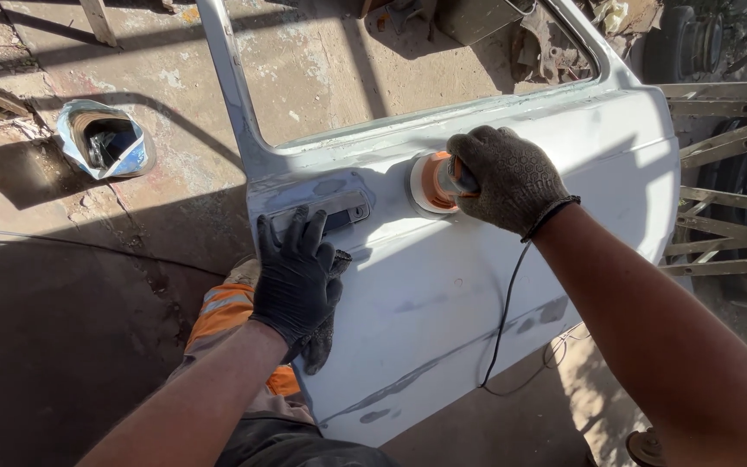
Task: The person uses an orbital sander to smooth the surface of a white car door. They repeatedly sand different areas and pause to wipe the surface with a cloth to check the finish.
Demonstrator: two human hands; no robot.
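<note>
A pale grey car door point(443, 285) stands on edge on the ground, its window frame pointing away from me. My left hand point(297, 275), in a black glove, grips the door's near edge just below the recessed handle point(326, 212). My right hand point(505, 177), in a grey patterned glove, holds an orange and white round sander point(437, 182) with its disc pressed flat against the panel below the window sill. The sander's black cable point(505, 320) hangs down across the door to the ground.
An open torn sack point(104, 140) lies on the concrete at the left. A metal frame structure point(728, 182) stands at the right behind the door. Scrap and debris lie at the top. My orange-trousered knee point(233, 316) rests against the door's edge.
</note>
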